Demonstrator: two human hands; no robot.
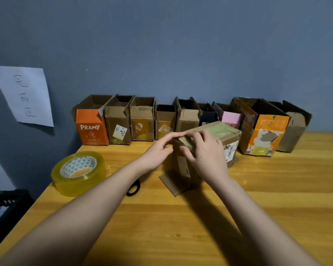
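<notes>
A brown cardboard box [217, 135] with greenish tape along its top stands on the wooden table [181, 217], one flap lying flat on the wood in front. My left hand [158, 150] reaches in from the left and pinches the strip of tape [185, 140] at the box's near top edge. My right hand [206, 156] lies over the near face of the box, its fingers touching the same taped edge. A large roll of clear yellowish tape [79, 172] lies flat on the table to the left.
A row of several open cardboard boxes [142, 120] lines the blue wall, an orange PRAMY one [89, 129] at the left end. A black scissors handle [133, 189] peeks out under my left forearm. A paper sheet [25, 95] hangs on the wall. A dark crate [6, 208] sits off the table's left.
</notes>
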